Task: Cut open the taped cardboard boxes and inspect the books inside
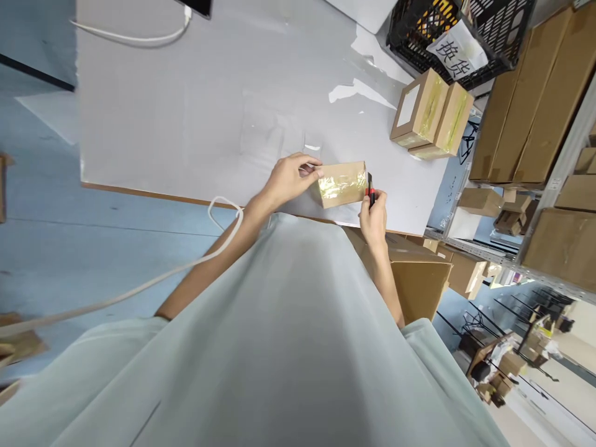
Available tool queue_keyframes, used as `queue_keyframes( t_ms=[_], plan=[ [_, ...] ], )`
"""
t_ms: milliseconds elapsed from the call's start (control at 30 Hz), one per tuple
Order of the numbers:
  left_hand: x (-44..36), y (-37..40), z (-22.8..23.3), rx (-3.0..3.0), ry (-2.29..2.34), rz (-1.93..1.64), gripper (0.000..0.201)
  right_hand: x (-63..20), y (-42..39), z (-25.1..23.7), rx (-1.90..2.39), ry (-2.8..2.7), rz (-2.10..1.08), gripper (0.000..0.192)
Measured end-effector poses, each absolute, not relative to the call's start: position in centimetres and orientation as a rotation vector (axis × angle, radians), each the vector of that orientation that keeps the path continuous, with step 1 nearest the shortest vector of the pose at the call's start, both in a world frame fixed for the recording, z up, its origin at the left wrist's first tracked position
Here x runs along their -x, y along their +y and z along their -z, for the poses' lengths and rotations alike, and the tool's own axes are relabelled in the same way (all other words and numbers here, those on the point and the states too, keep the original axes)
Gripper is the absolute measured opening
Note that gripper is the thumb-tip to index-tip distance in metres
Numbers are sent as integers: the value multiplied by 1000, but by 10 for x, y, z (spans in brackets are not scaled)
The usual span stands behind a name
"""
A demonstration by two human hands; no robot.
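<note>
A small cardboard box [342,185] with shiny clear-yellow tape across its face is at the near edge of the table. My left hand [294,176] grips its left end, thumb on the near side and fingers at the far corner. In my right hand [374,216] is a utility knife [370,191], black with a red part, held upright by the box's right end. Whether its tip touches the cardboard I cannot tell. My right fingers are wrapped round the handle.
Two taped cardboard boxes [431,118] stand at the table's right, below a black plastic crate [460,37] with a paper sign. Torn white paper [361,92] lies on the grey table [177,112]. A white cable [181,268] passes over my left forearm. A large open carton [419,279] is under the table's edge.
</note>
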State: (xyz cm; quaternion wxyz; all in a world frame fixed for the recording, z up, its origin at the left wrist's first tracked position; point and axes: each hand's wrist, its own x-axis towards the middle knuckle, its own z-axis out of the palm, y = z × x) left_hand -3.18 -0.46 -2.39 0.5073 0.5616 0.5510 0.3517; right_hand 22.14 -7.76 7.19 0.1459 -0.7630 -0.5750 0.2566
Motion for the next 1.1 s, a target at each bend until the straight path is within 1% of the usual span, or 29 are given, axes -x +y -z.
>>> queue_keyframes(
  t_ms=[100, 167, 367, 600, 767, 900, 1100],
  plan=[
    [33, 3, 16, -1339, 1318, -824, 24, -201, -87, -87, 2045, -1812, -984, 40],
    [33, 7, 17, -1304, 1309, -830, 22, -186, -88, -94, 1978, -1915, -1047, 39],
    [32, 9, 21, -1220, 1277, -856, 18, -154, -83, -96, 2024, -2031, -993, 37],
    [31, 7, 24, -1244, 1267, -850, 21, -140, -83, -94, 2157, -2019, -930, 41],
    [26, 8, 28, -1257, 1306, -837, 21, -130, -82, -107, 2254, -2033, -960, 41],
    [21, 8, 31, -1269, 1344, -825, 17, -120, -74, -119, 2364, -2103, -967, 41],
    [13, 4, 23, -1294, 1429, -802, 15, -97, -63, -129, 2582, -2176, -969, 42]
  ],
)
